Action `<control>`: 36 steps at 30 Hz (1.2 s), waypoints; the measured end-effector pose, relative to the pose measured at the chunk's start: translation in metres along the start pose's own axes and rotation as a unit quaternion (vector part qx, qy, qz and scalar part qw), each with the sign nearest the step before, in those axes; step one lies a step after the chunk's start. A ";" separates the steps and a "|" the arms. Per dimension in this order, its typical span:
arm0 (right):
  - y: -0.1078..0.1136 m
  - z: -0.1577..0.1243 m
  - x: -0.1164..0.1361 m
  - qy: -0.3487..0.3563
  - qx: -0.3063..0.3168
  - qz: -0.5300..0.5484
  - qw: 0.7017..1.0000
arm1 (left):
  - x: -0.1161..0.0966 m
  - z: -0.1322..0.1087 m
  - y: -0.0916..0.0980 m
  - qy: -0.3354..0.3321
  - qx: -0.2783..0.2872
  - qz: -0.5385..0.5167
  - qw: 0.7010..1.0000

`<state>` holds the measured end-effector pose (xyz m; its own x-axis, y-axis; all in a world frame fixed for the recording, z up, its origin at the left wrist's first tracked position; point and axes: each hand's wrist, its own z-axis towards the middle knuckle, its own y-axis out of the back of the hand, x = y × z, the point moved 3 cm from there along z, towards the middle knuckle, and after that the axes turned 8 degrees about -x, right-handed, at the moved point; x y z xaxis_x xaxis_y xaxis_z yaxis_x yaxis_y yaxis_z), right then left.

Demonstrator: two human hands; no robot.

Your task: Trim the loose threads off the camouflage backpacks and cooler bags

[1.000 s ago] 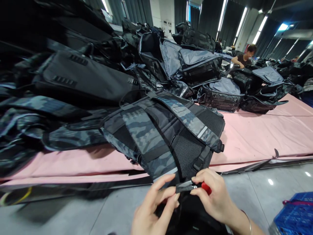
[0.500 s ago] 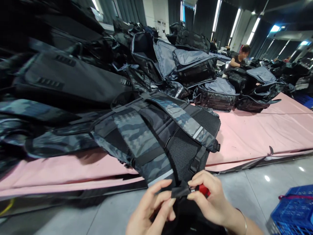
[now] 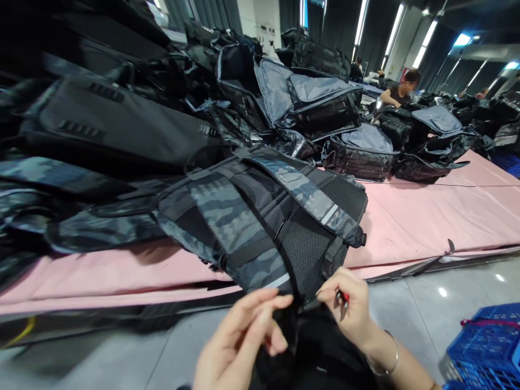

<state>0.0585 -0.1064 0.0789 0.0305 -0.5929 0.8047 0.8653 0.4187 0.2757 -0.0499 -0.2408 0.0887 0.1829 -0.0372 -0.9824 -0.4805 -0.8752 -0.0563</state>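
A camouflage backpack (image 3: pixel 227 216) lies back side up at the table's edge, its padded shoulder straps and black mesh panel facing me. My left hand (image 3: pixel 244 338) is closed at the backpack's lower end, thumb and fingers pinched around a black strap (image 3: pixel 289 319) that my fingers partly hide. Opposite it, my right hand (image 3: pixel 349 306) keeps small thread snips (image 3: pixel 343 304) with a red part tucked in its fingers, the metal blades pointing down. Its thumb and forefinger also pinch at a dark strap end beside the mesh.
A pink-covered table (image 3: pixel 422 216) runs across the view. Open black bags with grey lining (image 3: pixel 320 89) and a large black bag (image 3: pixel 134 127) are heaped on it. A blue crate (image 3: pixel 483 346) stands on the floor at right. Farther back, a person (image 3: pixel 400 92) is among more bags.
My hands have drawn apart slightly, the left moving left. The snips have turned in my right hand from pointing at the strap to blades down. The backpack stays put.
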 end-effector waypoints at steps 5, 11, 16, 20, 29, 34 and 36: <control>0.017 0.011 -0.016 -0.034 -0.082 -0.048 0.995 | 0.016 0.017 0.036 -0.069 -0.096 0.072 0.990; 0.026 0.004 -0.035 -0.089 -0.064 -0.046 0.993 | 0.045 0.023 0.046 -0.018 -0.002 0.165 0.986; 0.031 -0.002 -0.045 -0.103 -0.025 -0.063 0.992 | 0.048 0.028 0.035 0.026 0.023 0.104 0.994; 0.029 -0.015 -0.033 -0.071 0.036 -0.061 0.995 | 0.044 0.030 0.031 0.082 0.016 0.037 0.996; 0.004 -0.042 0.008 0.141 0.176 -0.050 0.973 | 0.024 0.015 0.012 0.122 -0.001 0.068 0.990; 0.002 -0.044 0.005 0.153 0.159 -0.106 0.969 | 0.023 0.016 0.011 0.111 0.002 0.070 0.991; 0.003 -0.046 0.004 0.150 0.153 -0.122 0.969 | 0.022 0.016 0.011 0.109 -0.007 0.068 0.992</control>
<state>0.0840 -0.1392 0.0587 0.0268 -0.8543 0.5191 0.6775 0.3973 0.6190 -0.0647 -0.2435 0.0632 0.2989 -0.2583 -0.9187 -0.5024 -0.8610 0.0786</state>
